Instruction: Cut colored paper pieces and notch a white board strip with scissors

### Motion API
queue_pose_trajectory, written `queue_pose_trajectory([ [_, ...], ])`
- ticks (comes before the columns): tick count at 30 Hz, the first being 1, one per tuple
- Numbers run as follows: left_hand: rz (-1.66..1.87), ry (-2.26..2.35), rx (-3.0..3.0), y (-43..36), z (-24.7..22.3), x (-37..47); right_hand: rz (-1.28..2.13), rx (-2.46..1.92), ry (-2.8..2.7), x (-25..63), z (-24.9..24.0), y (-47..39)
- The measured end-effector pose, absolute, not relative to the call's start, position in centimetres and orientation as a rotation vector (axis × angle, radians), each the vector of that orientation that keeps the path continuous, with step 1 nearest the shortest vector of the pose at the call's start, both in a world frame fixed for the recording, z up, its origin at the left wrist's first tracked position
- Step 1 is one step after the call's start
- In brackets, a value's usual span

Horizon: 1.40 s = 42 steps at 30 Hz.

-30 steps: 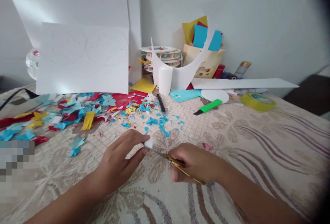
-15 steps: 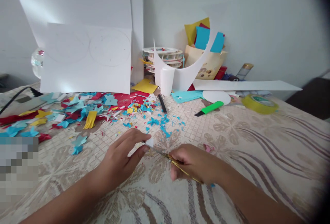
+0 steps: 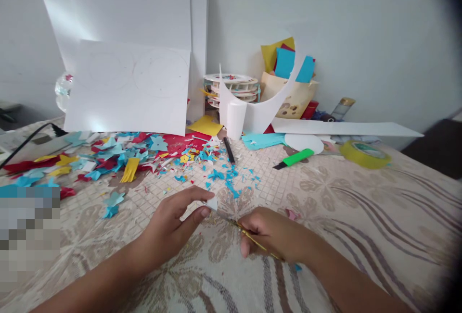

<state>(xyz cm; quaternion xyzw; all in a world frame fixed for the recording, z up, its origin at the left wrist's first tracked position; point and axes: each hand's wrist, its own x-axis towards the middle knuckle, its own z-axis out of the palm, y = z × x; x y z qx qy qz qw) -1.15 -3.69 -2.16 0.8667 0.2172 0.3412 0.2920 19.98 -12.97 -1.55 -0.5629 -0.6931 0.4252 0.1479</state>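
Between thumb and fingers my left hand (image 3: 180, 217) pinches a small piece of white paper (image 3: 212, 203), its edge turned toward the scissors. My right hand (image 3: 269, 233) is closed around a pair of scissors (image 3: 246, 232) with gold-coloured handles. Their blades point left and meet the paper close to my left fingertips. Small blue paper scraps (image 3: 231, 178) lie on the cloth just beyond both hands. A scrap of pink paper (image 3: 291, 214) rests beyond my right hand.
Coloured paper cutouts (image 3: 108, 154) heap up at the left. Behind are a black marker (image 3: 228, 150), a green cutter (image 3: 294, 158), a tape roll (image 3: 365, 154), a white paper roll (image 3: 236, 119) and a white sheet (image 3: 130, 92) standing upright. A patterned cloth (image 3: 361, 217) covers the table.
The white paper piece shows more between my left fingers, and the scissors have tilted so their handles look narrower. The view has shifted slightly; both hands stay close together.
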Motion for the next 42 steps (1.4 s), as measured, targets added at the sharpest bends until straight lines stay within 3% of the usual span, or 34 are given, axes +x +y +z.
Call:
queue_pose_trajectory([
  [6, 0.754, 0.526, 1.838, -3.5, -1.6, -1.2, 1.244, -1.615, -1.984, 20.0, -1.5, -12.9],
  [23, 0.746, 0.558, 1.37, -3.5, -1.5, -0.6, 1.08, -1.636, -2.129, 19.4, -1.1, -12.9],
  [32, 0.859, 0.632, 1.368, -3.5, -1.6, -0.4, 0.706, -1.581, -2.375, 19.8, -2.2, -12.9],
  [42, 0.886, 0.652, 1.465, -3.5, -1.6, -0.6, 0.778, -1.569, -2.356, 20.0, -2.2, -13.0],
])
